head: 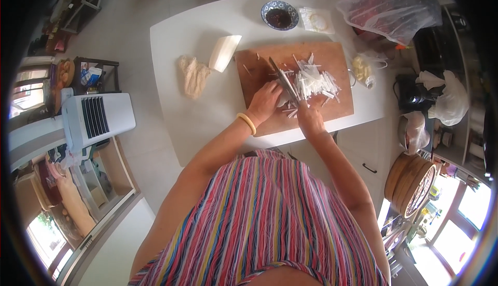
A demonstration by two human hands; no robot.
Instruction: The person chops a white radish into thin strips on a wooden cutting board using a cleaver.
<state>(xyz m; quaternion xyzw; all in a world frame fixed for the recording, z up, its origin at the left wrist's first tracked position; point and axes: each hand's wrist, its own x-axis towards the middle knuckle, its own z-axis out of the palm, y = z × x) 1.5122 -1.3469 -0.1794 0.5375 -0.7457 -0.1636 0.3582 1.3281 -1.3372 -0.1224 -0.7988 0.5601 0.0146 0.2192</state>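
My right hand grips the handle of a kitchen knife, its blade slanting up and left over a wooden cutting board. Left of the blade, my left hand presses a white vegetable piece to the board, its fingertips close to the blade. A heap of thin white vegetable strips lies to the right of the knife, with a few strips scattered around it. Beyond the board's upper left corner a larger cut block of white vegetable lies on the table, beside a crumpled beige cloth.
On the white table, a patterned bowl with dark sauce stands past the board, next to a white packet. A plastic bag of pale pieces lies right of the board. A large translucent bag fills the far right corner.
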